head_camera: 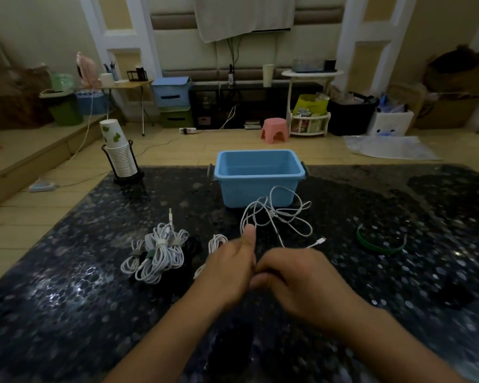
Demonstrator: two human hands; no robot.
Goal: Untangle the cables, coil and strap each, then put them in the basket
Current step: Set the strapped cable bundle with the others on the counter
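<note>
Where the dark speckled bench point(398, 272) spreads, blue basket point(256, 178) at twelve o'clock, strapped white coils point(155, 252) at nine, loose white cable point(277, 217) just before the basket, left hand point(230, 269) and right hand point(296, 275) meeting at centre, fingers curled, grip hidden.

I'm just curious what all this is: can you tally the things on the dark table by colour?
White: 4, namely the loose cable, the bundle of coiled cables, the small coil and the stack of paper cups
Blue: 1, the basket
Green: 1, the band
Total: 6
</note>
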